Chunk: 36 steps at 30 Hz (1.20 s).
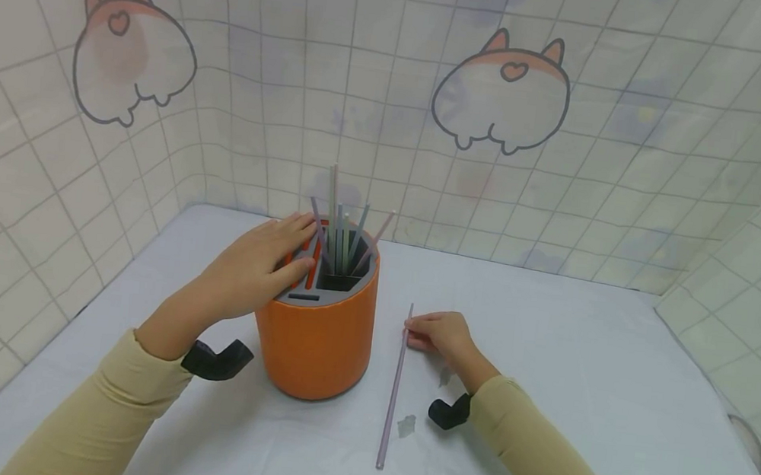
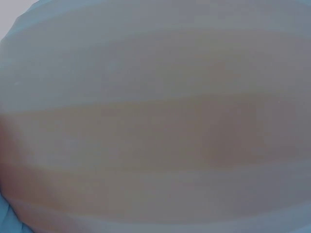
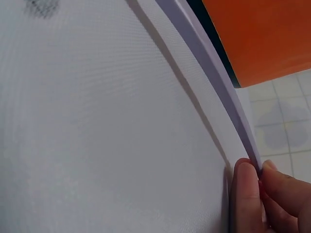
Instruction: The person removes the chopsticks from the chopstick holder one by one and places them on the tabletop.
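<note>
My right hand [image 1: 443, 334] pinches a thin light purple straw [image 1: 394, 399] near its far end, between thumb and fingertips. In the right wrist view the straw [image 3: 214, 68] runs up and away from the fingertips [image 3: 247, 182], its shadow lying on the white cloth beside it. Left of it stands an orange round desk organizer [image 1: 322, 346] with a grey slotted top. My left hand [image 1: 257, 264] rests on the left part of that top, fingers extended over the slots. Several pale straws [image 1: 345, 245] stand in the organizer's larger right compartment. Only a blurred close surface fills the left wrist view.
A white cloth [image 1: 547, 361] covers the table. Small grey patches [image 1: 407, 426] lie on it near the straw. Behind and at both sides hangs a white grid-patterned curtain [image 1: 393, 101] with dog drawings.
</note>
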Each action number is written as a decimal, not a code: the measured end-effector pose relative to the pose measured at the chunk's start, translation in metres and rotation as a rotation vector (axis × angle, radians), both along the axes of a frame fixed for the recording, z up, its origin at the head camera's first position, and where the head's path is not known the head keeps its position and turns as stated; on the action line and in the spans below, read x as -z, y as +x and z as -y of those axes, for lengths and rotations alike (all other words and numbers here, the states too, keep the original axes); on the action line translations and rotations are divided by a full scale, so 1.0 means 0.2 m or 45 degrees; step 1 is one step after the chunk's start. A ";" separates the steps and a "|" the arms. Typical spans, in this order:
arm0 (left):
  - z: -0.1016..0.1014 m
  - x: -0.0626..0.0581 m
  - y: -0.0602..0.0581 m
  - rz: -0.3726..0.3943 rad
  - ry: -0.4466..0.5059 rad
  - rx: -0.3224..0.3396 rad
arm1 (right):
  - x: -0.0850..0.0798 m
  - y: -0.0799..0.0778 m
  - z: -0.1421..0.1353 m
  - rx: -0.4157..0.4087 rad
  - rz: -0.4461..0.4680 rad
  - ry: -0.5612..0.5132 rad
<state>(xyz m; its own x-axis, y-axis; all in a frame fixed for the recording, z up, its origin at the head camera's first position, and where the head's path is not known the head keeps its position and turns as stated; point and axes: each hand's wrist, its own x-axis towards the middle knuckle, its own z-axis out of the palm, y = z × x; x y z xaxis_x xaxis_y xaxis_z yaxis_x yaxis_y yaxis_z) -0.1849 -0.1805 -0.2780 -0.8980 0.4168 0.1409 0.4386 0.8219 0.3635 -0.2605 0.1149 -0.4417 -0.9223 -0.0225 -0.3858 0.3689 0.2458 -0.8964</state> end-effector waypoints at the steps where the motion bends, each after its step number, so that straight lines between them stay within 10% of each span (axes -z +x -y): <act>1: 0.00 0.00 0.00 0.000 0.000 0.000 | 0.00 0.00 0.00 -0.007 -0.004 0.009; 11: 0.00 0.00 0.00 -0.004 -0.004 0.005 | -0.08 -0.01 0.01 -0.091 -0.208 0.336; 23: 0.01 0.00 0.01 -0.013 -0.001 -0.001 | -0.59 0.17 0.03 -0.147 -0.639 -0.077; 36: 0.00 0.01 -0.01 -0.009 -0.010 -0.008 | -0.74 0.22 0.18 -0.214 -0.777 -0.178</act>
<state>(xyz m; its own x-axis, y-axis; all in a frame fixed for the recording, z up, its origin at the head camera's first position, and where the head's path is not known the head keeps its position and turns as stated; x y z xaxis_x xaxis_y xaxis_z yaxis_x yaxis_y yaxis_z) -0.1864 -0.1804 -0.2800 -0.8997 0.4120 0.1440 0.4356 0.8275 0.3542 -0.2162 0.0787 -0.2938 -0.9545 -0.1974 0.2237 -0.2502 0.1214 -0.9606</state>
